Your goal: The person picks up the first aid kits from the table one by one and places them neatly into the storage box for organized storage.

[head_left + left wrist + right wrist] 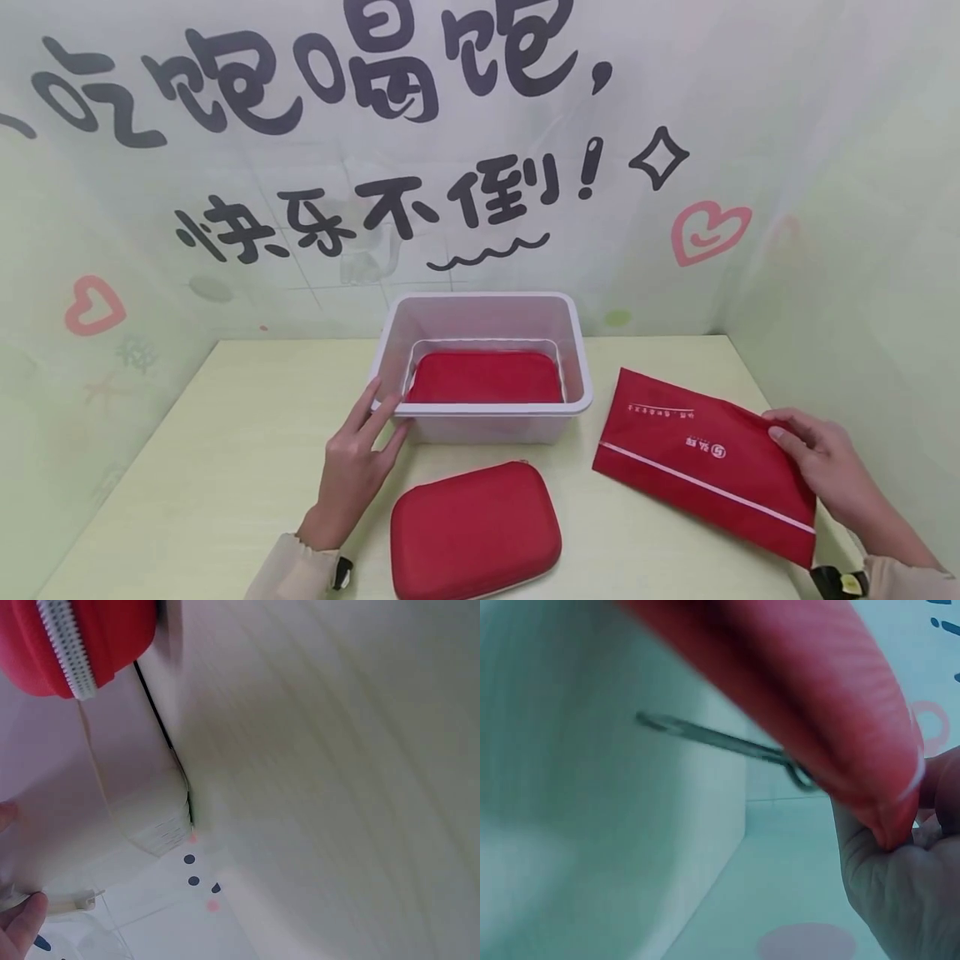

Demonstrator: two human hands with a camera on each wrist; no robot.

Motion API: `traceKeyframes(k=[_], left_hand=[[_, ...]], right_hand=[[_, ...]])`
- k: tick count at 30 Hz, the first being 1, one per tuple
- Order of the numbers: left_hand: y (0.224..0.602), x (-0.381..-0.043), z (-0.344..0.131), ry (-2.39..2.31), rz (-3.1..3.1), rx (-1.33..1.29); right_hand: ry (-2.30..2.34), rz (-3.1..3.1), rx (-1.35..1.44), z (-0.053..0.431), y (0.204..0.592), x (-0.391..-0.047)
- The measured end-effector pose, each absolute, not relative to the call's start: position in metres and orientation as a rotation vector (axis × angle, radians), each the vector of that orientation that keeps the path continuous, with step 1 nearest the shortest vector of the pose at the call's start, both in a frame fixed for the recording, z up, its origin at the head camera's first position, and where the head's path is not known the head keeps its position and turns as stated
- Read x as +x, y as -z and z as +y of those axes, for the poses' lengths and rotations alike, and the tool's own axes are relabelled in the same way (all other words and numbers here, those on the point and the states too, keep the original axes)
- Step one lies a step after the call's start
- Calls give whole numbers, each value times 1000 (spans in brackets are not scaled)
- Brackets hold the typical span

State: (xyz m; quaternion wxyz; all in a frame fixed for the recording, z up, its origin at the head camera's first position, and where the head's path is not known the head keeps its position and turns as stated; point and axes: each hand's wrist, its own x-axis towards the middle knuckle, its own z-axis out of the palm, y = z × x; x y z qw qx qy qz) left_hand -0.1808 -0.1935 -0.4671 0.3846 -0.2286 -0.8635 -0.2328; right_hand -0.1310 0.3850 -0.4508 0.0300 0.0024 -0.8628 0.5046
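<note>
Looking over at the white bin (491, 409), I saw a flat red item (486, 377) lying on its bottom, low between the walls and covering much of the floor inside. The bin stood on the pale surface (247, 450), its top uncovered, with the lettered wall (315, 308) behind it.

The person's left hand (354, 467) was at the bin's near left corner, fingers spread apart, two of them touching the rim and the thumb lower, by the outside of the front wall.

Well to the right of the bin, the right hand (821, 454) pinched a red pouch (701, 462) by its corner, thumb on the near face. The pouch bore white printing and a white stripe, and its held end was raised; whether its other end touched the surface, I couldn't tell, nor what it held. A thin metal clasp (720, 741) stuck out beside it.

Just in front of the bin lay a red case (476, 529), rounded at the corners, with a white zip (64, 645) along its edge. Its contents were hidden from me.
</note>
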Motion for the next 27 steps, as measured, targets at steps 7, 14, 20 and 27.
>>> traceKeyframes(k=[7, 14, 20, 27], left_hand=[[467, -182, -193, 605, -2153, -596], [468, -182, -194, 601, -2161, -605], [469, -182, -194, 605, -2172, -600], [469, -182, -194, 603, -2161, -599]], right_hand=[[-1776, -2524, -101, 389, 436, -134], [-1859, -2451, -125, 386, 423, -138], [-1894, -2386, -140, 384, 414, -139], [-1919, -2319, -137, 384, 401, -143]])
